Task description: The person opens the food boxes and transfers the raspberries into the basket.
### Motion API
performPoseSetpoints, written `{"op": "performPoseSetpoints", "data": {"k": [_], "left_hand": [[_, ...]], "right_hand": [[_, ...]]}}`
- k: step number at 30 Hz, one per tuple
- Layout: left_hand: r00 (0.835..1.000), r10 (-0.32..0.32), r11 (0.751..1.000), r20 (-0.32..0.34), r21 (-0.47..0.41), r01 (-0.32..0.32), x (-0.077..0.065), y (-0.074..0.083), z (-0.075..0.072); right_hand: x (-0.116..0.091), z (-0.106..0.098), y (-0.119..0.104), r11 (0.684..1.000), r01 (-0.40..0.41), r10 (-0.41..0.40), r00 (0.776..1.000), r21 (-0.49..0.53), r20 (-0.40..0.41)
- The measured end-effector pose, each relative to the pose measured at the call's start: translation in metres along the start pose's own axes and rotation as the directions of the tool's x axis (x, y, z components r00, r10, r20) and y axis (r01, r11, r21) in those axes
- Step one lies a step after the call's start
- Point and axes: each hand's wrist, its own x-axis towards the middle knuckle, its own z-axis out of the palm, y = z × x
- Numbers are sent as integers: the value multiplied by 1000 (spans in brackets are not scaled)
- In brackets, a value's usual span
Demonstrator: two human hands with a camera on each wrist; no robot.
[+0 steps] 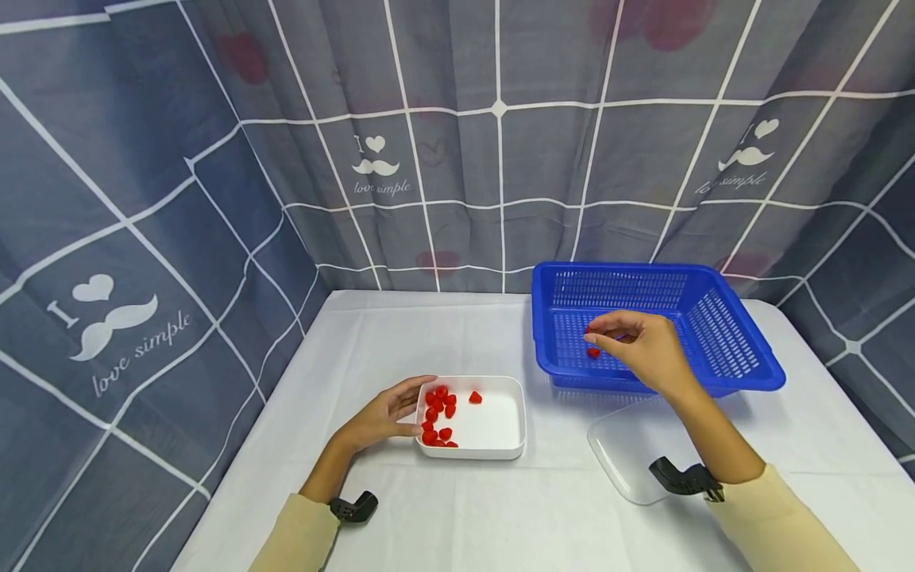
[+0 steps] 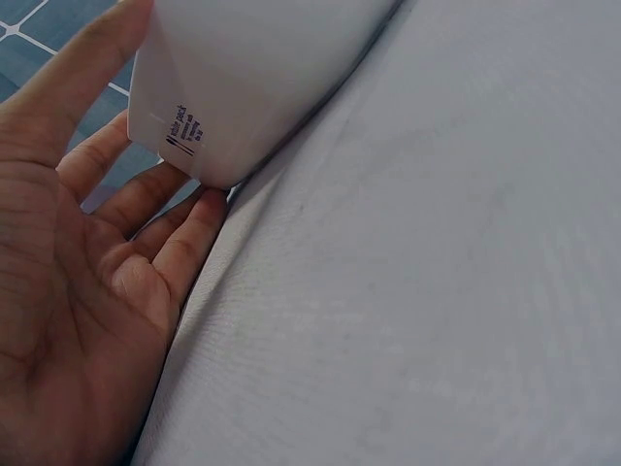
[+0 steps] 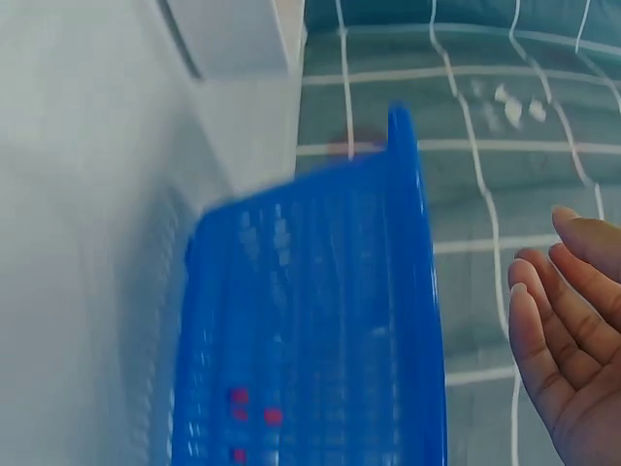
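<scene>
My left hand (image 1: 382, 413) holds the left end of a white plastic box (image 1: 493, 451), its thumb at the front corner and its fingers at the back one. In the left wrist view the fingers meet the white box wall (image 2: 252, 87), which carries small dark print. Several red raspberries (image 1: 441, 392) lie inside, mostly along its left side. Over the blue basket (image 1: 715, 381) hovers my right hand (image 1: 639, 345), thumb and fingers apart with nothing seen between them in the right wrist view. Red raspberries (image 3: 274, 416) lie on the basket floor, partly hidden by the hand in the head view.
A clear lid (image 1: 625, 469) lies on the white tablecloth (image 1: 550, 516) in front of the basket, partly under the right forearm. Grey patterned curtains (image 1: 457, 159) close off the back and both sides of the table.
</scene>
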Motion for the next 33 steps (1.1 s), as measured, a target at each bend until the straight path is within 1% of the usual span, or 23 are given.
{"op": "performPoseSetpoints", "data": {"k": [6,10,14,20,26,33], "left_hand": [[1000,3,1000,0,13,-3,2,2,0],[1000,6,1000,7,26,-6,3,3,0],[1000,17,1000,19,24,-18,3,2,-2],[1000,11,1000,15,12,-11,3,1,-1],[1000,6,1000,11,16,-6,3,2,-1],[1000,15,1000,11,24,-15,2,0,-1]], "right_hand": [[-19,20,-24,998,15,-17,999,59,34],[-27,36,-35,995,29,-37,996,92,84],[-33,54,-41,991,40,-58,988,129,141],[-38,84,-42,979,50,-89,978,196,191],[-40,116,-41,966,46,-116,956,253,271],[-39,148,-45,963,76,-169,919,259,357]]}}
